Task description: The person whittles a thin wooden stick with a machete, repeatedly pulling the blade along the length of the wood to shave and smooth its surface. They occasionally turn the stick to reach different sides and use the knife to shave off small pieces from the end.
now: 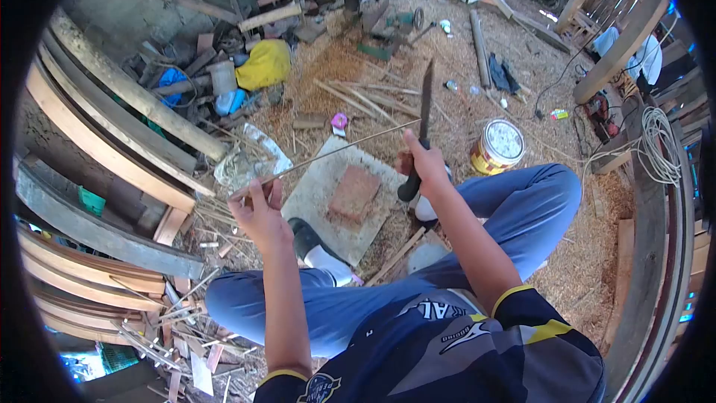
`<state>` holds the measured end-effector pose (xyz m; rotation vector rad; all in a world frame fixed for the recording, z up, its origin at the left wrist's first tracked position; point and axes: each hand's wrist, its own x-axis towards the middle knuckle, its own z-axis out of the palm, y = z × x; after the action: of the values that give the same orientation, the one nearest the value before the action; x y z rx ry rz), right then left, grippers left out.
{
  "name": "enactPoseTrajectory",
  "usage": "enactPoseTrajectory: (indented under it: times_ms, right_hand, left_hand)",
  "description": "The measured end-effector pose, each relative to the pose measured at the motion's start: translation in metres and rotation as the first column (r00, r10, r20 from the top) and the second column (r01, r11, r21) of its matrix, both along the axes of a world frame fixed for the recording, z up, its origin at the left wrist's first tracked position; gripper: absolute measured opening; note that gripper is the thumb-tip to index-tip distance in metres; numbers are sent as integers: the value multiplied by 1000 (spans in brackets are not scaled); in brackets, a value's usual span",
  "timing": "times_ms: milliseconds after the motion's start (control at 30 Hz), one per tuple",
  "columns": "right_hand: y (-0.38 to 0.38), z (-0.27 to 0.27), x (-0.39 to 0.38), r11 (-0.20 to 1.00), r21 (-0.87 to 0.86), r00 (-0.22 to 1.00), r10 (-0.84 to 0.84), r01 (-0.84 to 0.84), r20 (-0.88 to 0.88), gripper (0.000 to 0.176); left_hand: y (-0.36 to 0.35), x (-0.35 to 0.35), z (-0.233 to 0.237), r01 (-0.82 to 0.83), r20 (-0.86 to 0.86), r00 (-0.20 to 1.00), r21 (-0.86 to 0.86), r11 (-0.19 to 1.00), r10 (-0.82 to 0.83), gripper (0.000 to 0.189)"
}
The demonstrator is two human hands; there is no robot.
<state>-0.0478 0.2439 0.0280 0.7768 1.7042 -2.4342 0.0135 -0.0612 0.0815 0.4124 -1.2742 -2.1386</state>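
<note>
Left hand: fingers pinched on the near end of a thin stick, the left hand (261, 213) out in front of the left knee.
Thin stick (328, 155): slants up and across from the left hand toward the right, in the air above the stone slab (302, 198) and the brick (354, 192) lying on it; its far end meets or passes just beside the blade near the handle — contact is hard to tell.
Right hand: the right hand (425, 168) is wrapped around the black handle of the knife (427, 97), thumb near the stick's far end.
Knife: blade pointing up and away from the body.
Thumb risk: a slip of the blade along the stick could nick the right thumb, which sits close to the edge.
Stick risk: so slender a piece, pinched at one end, could bend, twist or snap under uneven pressure.
Leg risk: both knees are spread around the work, so a stroke that broke free toward the body might reach the trousers (514, 205).
Floor: shavings and loose sticks (365, 97) — a dropped piece might be lost among them.
</note>
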Motion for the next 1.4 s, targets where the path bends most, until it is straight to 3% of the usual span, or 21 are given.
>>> enactPoseTrajectory:
  times_ms: [100, 133, 333, 433, 500, 600, 700, 733, 800, 900, 933, 1033, 1100, 1133, 1233, 1333, 1400]
  right_hand:
    - [13, 52, -26, 974, -207, 962, -140, 92, -234, 29]
    - [17, 81, -26, 972, -207, 950, -164, 110, -266, 16]
    - [60, 167, -39, 993, -103, 873, -98, 54, -477, 16]
    - [79, 206, -38, 999, 4, 824, -33, 43, -566, 14]
    - [91, 224, -36, 997, 80, 789, 34, 20, -613, 16]
    - [93, 247, -31, 990, 136, 721, 125, -43, -681, 22]
    - [83, 265, -32, 978, 172, 721, 204, -119, -662, 22]
    - [77, 270, -33, 975, 167, 709, 223, -149, -668, 22]
    - [67, 276, -36, 966, 155, 685, 255, -206, -683, 21]
    - [61, 276, -46, 943, 214, 639, 331, -256, -694, 21]
    - [61, 274, -49, 942, 223, 639, 333, -249, -694, 20]
    - [68, 272, -52, 931, 297, 663, 360, -211, -657, 19]
    - [88, 270, -46, 896, 408, 709, 403, -176, -579, 24]
    - [103, 252, -53, 876, 449, 671, 440, -176, -596, 34]
    - [146, 207, -56, 856, 412, 655, 507, -311, -560, 38]
    - [162, 163, -47, 642, 752, 682, 619, -153, -390, 31]
    - [173, 155, -35, 498, 863, 622, 703, -85, -345, 29]
  left_hand:
    - [17, 12, 21, -1, -62, 998, 94, 996, 7, 23]
    - [25, 17, 26, -8, -67, 998, 127, 992, 17, 23]
    - [51, 34, 31, 136, -22, 991, 258, 956, -135, 25]
    - [51, 42, 39, 91, 195, 972, 220, 971, -135, 30]
    - [50, 43, 59, 204, 211, 958, -26, 979, -194, 26]
    - [65, 38, 121, 456, 203, 890, -411, 789, -408, 27]
    - [105, 24, 167, 673, 211, 723, -428, 603, -658, 33]
    - [118, 17, 170, 673, 208, 714, -468, 573, -668, 33]
    - [143, 3, 170, 668, 205, 692, -547, 505, -692, 34]
    - [160, -6, 173, 822, 261, 542, -362, 440, -799, 30]
    - [167, -5, 178, 818, 293, 566, -314, 482, -770, 26]
    - [180, -21, 145, 651, 161, 727, -474, 593, -668, 23]
    - [182, -31, 131, 648, 175, 735, -467, 602, -655, 22]
    - [184, -35, 126, 648, 185, 738, -462, 606, -648, 21]
    - [191, -42, 118, 649, 246, 747, -476, 594, -618, 19]
    - [205, -49, 116, 704, 310, 704, -429, 567, -639, 18]
    - [214, -55, 113, 771, 328, 634, -334, 542, -700, 18]
